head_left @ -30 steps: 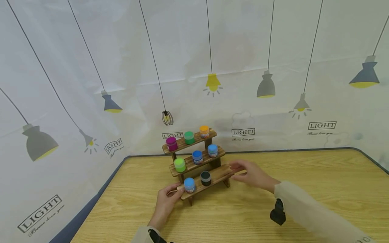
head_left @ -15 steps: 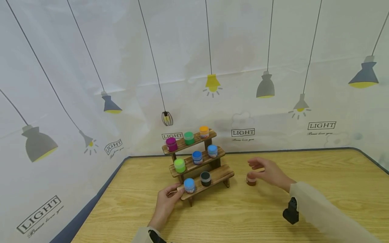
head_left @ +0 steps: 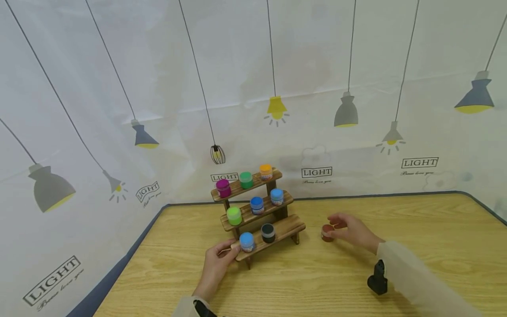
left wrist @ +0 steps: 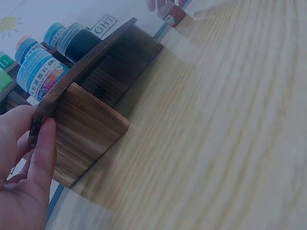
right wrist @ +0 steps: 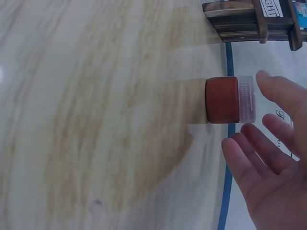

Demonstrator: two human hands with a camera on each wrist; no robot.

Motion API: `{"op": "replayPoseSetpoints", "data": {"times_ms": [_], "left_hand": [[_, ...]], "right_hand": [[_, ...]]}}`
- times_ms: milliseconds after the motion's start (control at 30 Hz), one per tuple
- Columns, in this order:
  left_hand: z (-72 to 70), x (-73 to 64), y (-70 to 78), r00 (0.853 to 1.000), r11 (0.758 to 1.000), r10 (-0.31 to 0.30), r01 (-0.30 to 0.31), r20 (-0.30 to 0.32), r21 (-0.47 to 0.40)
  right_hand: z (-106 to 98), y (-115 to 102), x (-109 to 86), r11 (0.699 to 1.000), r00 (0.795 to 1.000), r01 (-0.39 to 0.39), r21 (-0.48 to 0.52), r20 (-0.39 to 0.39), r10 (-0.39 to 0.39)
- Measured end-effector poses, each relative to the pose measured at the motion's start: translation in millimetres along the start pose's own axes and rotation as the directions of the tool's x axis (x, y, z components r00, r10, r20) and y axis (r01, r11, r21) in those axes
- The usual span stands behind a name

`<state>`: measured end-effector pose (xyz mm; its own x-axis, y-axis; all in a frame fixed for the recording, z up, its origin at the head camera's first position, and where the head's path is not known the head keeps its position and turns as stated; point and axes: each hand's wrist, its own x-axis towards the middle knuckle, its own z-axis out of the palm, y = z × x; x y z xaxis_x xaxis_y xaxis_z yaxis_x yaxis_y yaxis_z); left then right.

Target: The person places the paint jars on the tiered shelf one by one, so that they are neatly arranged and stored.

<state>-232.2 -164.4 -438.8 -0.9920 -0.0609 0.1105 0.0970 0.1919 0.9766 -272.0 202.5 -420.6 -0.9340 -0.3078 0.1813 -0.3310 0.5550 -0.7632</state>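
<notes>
A three-tier wooden shelf stand (head_left: 291, 224) holds several small paint jars. My left hand (head_left: 217, 264) pinches the left end of its lowest board between thumb and fingers, as the left wrist view also shows. On that board stand a light blue paint jar (head_left: 247, 242) and a black paint jar (head_left: 268, 233). To the right of the stand, a reddish-brown paint jar (right wrist: 222, 100) with a clear lid sits upright on the table. My right hand (head_left: 354, 231) is beside it; in the right wrist view its thumb and fingers are spread around the lid, with a gap visible.
The middle board bears a lime green jar (head_left: 234, 215), a dark blue jar (head_left: 257, 205) and another light blue jar (head_left: 277, 197). On top are purple (head_left: 223, 188), green (head_left: 246, 180) and orange jars (head_left: 266, 172). A lamp-printed backdrop (head_left: 372, 176) borders the wooden table (head_left: 416, 233).
My right hand has moved right, away from the stand's right end, then lowered toward the brown jar, which it hid at first. My left hand stays on the stand.
</notes>
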Motion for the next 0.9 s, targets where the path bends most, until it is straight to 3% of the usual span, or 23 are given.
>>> {"op": "replayPoseSetpoints", "data": {"times_ms": [333,900], "left_hand": [[0.4,-0.6,1.2,1.000,1.000,-0.014,0.014,0.008,-0.007],[-0.3,-0.7,0.9,1.000,1.000,-0.022,0.022,0.010,-0.016]], "right_hand": [[6.8,15.8,2.8,0.999,0.999,0.039,0.018,0.022,-0.039],[12.1,15.2,5.9,0.998,0.999,0.046,-0.040,0.028,-0.045]]}}
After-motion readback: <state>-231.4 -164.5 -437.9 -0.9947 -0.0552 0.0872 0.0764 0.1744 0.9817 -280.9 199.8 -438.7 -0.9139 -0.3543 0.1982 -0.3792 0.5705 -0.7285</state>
